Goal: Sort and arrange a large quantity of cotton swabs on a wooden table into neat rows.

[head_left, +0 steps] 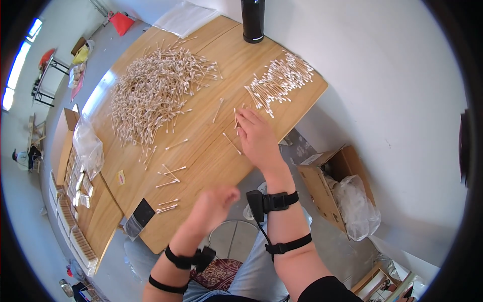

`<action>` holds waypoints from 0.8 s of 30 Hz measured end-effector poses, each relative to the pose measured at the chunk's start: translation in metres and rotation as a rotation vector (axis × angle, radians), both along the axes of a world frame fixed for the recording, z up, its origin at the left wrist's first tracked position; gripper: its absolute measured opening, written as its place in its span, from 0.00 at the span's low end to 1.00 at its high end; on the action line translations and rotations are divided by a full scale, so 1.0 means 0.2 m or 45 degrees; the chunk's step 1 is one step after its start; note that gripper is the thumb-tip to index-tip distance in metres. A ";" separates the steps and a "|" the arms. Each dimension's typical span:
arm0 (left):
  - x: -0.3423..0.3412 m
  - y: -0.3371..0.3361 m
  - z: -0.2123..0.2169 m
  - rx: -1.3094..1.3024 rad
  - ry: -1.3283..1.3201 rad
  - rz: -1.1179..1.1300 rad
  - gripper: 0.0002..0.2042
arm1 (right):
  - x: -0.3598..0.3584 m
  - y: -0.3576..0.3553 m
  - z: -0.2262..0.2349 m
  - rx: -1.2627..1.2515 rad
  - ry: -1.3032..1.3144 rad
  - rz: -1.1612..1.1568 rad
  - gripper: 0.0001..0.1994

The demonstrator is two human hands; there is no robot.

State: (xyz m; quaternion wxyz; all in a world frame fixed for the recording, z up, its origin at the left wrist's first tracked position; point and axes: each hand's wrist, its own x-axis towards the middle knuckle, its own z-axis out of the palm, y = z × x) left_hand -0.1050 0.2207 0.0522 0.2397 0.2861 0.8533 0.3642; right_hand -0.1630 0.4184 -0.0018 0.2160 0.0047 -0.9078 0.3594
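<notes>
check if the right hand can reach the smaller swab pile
Probably yes: the right hand is close to the smaller swab pile, and the black cylinder stands farther back, not between them.

The cotton swabs [156,85] are white-tipped tan, the table [201,146] honey-brown, the cushion [215,274] pale-patterned dark red.

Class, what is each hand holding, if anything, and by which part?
The right hand is beside a cotton swab; whether it grips it cannot be told. The left hand, blurred: cannot tell.
</notes>
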 end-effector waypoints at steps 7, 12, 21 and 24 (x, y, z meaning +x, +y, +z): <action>0.07 -0.11 0.01 -0.083 -0.003 -0.276 0.10 | 0.05 0.08 0.05 -0.185 -0.117 -0.407 0.11; -0.25 0.12 -0.01 -0.116 0.222 0.263 0.09 | 0.04 0.04 0.04 0.026 -0.287 -0.438 0.10; -0.51 0.40 -0.17 -0.112 0.336 0.501 0.07 | -0.03 0.01 0.01 0.017 -0.273 -0.412 0.09; -0.63 0.36 -0.17 0.031 0.462 0.649 0.08 | -0.03 0.01 0.01 -0.092 -0.271 -0.471 0.10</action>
